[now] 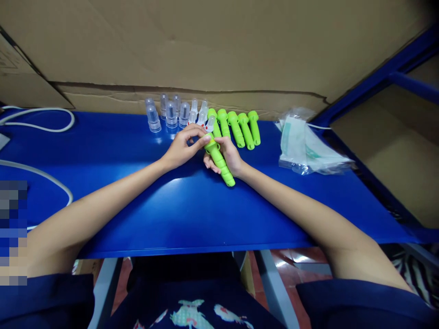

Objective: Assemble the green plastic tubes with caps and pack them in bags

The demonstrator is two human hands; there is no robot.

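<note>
A lime-green ribbed handle point(222, 168), its wider head tilted up to the left, is held over the blue table. My right hand point(232, 157) is closed around its upper part, with fingertips showing on the left side. The thumb and fingers of my left hand point(185, 147) are closed at the head's rim; what lies under those fingertips is partly hidden. Just beyond my hands stand white pieces with clear tips and red spots point(201, 118). Several more green handles point(236, 129) lie in a row behind my right hand.
Several clear ribbed plastic caps point(171, 114) stand at the back, left of the white pieces. Clear bags with white and green contents point(302, 144) lie at the right. White cables point(51, 171) loop over the left side. A cardboard wall point(206, 45) closes off the back.
</note>
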